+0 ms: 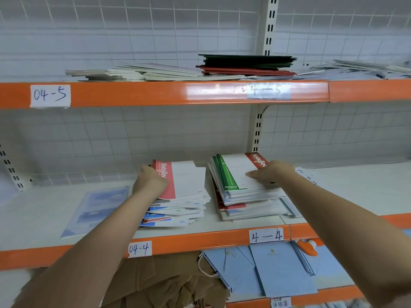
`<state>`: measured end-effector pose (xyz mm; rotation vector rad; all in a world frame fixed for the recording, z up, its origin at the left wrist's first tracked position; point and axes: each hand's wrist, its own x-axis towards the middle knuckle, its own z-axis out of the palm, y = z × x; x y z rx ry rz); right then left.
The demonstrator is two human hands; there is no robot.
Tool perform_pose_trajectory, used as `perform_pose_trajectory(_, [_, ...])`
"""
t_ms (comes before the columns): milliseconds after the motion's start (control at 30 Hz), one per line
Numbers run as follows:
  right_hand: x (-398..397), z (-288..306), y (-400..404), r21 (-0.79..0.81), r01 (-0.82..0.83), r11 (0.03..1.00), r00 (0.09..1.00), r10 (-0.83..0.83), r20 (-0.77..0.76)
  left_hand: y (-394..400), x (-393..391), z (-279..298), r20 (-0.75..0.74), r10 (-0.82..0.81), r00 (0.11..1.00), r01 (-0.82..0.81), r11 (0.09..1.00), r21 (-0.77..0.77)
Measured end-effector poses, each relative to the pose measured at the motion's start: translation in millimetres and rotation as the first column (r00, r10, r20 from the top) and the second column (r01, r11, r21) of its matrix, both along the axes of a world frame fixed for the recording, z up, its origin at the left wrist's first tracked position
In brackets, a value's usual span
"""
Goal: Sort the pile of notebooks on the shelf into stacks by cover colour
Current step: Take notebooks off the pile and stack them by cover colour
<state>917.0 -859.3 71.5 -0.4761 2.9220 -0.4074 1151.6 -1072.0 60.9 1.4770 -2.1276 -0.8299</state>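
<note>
Here both hands are already on the notebooks, which lie on the shelf (44, 210) marked 04-4 in two heaps just beside each other, dead ahead at twelve o'clock. The left hand (149, 182) rests on the pink-banded book (178, 181) topping the left pile (175, 213), fingers curled round its far left edge; how firm the hold is cannot be told. The right hand (270, 173) lies flat, fingers straight and pointing to nine o'clock, pressing the red-banded book (241, 168) atop the right pile (249, 201); it grips nothing. Both top books lie with their long axes running roughly from six to twelve o'clock, coloured bands at opposite sides. A green cover (224, 174) peeks out just beneath the right hand's book, at its nine o'clock side. Each hand is nearer its own pile, so the likely next move is sliding the red-banded book off towards nine o'clock, across the narrow gap, if pink and red count together.
</note>
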Motion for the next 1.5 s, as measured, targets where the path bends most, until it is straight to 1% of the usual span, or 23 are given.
perform_pose_trajectory(67, [-1, 4, -1, -0.018, 0.035, 0.999, 0.992, -0.037, -0.118, 4, 0, 1, 0.175, 0.067, 0.982, -0.042, 0.989, -0.142])
perform_pose_trajectory(133, [-1, 8, -3, -0.177, 0.055, 0.983, 0.989, -0.078, -0.125, 7, -2, 4, 0.287, 0.132, 0.949, -0.047, 0.957, -0.285])
perform_pose_trajectory(233, [-1, 13, -8, -0.434, 0.057, 0.899, 0.998, -0.068, -0.011, 6, -8, 1, 0.256, 0.115, 0.96, -0.017, 0.935, -0.355])
perform_pose_trajectory(300, [4, 17, -13, -0.571, 0.05, 0.819, 0.999, -0.045, 0.023, 7, -16, 1, 0.131, 0.028, 0.991, 0.017, 0.945, -0.326])
perform_pose_trajectory(367, [12, 20, -19, -0.722, 0.08, 0.687, 0.993, 0.009, 0.119, 12, -26, 6, -0.08, -0.1, 0.992, 0.081, 0.974, -0.212])
perform_pose_trajectory(433, [27, 23, -25, -0.811, 0.123, 0.572, 0.967, 0.114, 0.227, 20, -38, 12, -0.324, -0.203, 0.924, 0.221, 0.975, 0.02])
perform_pose_trajectory(467, [35, 24, -29, -0.83, 0.132, 0.542, 0.949, 0.171, 0.263, 26, -42, 15, -0.424, -0.219, 0.879, 0.307, 0.94, 0.15])
perform_pose_trajectory(533, [51, 24, -38, -0.835, 0.104, 0.541, 0.92, 0.266, 0.286, 39, -50, 18, -0.56, -0.196, 0.805, 0.44, 0.83, 0.342])
perform_pose_trajectory(567, [58, 23, -41, -0.825, 0.075, 0.56, 0.908, 0.305, 0.289, 43, -53, 19, -0.619, -0.156, 0.77, 0.467, 0.798, 0.381])
perform_pose_trajectory(600, [62, 22, -44, -0.81, 0.039, 0.585, 0.9, 0.333, 0.283, 44, -55, 19, -0.661, -0.107, 0.743, 0.46, 0.799, 0.387])
perform_pose_trajectory(667, [60, 18, -46, -0.766, -0.035, 0.642, 0.904, 0.347, 0.249, 39, -55, 19, -0.678, -0.047, 0.733, 0.382, 0.854, 0.353])
perform_pose_trajectory(733, [48, 14, -41, -0.669, -0.109, 0.735, 0.945, 0.286, 0.161, 29, -48, 18, -0.649, -0.024, 0.76, 0.3, 0.899, 0.319])
perform_pose_trajectory(800, [30, 8, -27, -0.395, -0.197, 0.897, 0.979, 0.201, -0.03, 14, -37, 16, -0.6, -0.031, 0.8, 0.225, 0.941, 0.251])
perform_pose_trajectory(833, [23, 6, -20, -0.222, -0.19, 0.956, 0.979, 0.169, -0.113, 7, -33, 14, -0.554, -0.039, 0.832, 0.181, 0.962, 0.204])
perform_pose_trajectory(867, [17, 2, -13, -0.107, -0.147, 0.983, 0.98, 0.131, -0.147, 2, -28, 13, -0.48, -0.044, 0.876, 0.134, 0.979, 0.155])
perform_pose_trajectory(933, [9, -2, -6, -0.018, -0.081, 0.997, 0.993, 0.079, -0.083, -3, -20, 9, -0.285, -0.043, 0.958, 0.059, 0.997, 0.049])
perform_pose_trajectory(1000, [5, -2, -5, 0.019, -0.101, 0.995, 0.995, 0.102, -0.018, -1, -14, 7, -0.035, -0.003, 0.999, 0.001, 0.999, -0.049])
perform_pose_trajectory(1100, [3, -1, -9, -0.001, -0.109, 0.994, 0.993, 0.109, -0.036, 2, -13, 5, 0.226, 0.123, 0.966, -0.071, 0.972, -0.223])
perform_pose_trajectory(1167, [6, 1, -11, -0.019, -0.088, 0.996, 0.994, 0.086, -0.065, 3, -13, 5, 0.274, 0.175, 0.946, -0.075, 0.937, -0.34])
perform_pose_trajectory(1233, [11, 3, -12, 0.003, -0.063, 0.998, 0.992, 0.063, -0.111, 3, -15, 4, 0.281, 0.177, 0.943, -0.055, 0.917, -0.395])
perform_pose_trajectory(1300, [15, 6, -12, -0.033, -0.041, 0.999, 0.987, 0.035, -0.157, 3, -16, 1, 0.287, 0.155, 0.945, -0.027, 0.913, -0.406])
perform_pose_trajectory(1400, [17, 10, -15, -0.216, -0.029, 0.976, 0.983, -0.012, -0.186, 0, -17, -3, 0.302, 0.087, 0.949, 0.047, 0.911, -0.41])
perform_pose_trajectory(1500, [17, 17, -18, -0.422, -0.038, 0.906, 0.991, -0.022, -0.135, 0, -21, -2, 0.146, -0.075, 0.986, 0.124, 0.925, -0.359])
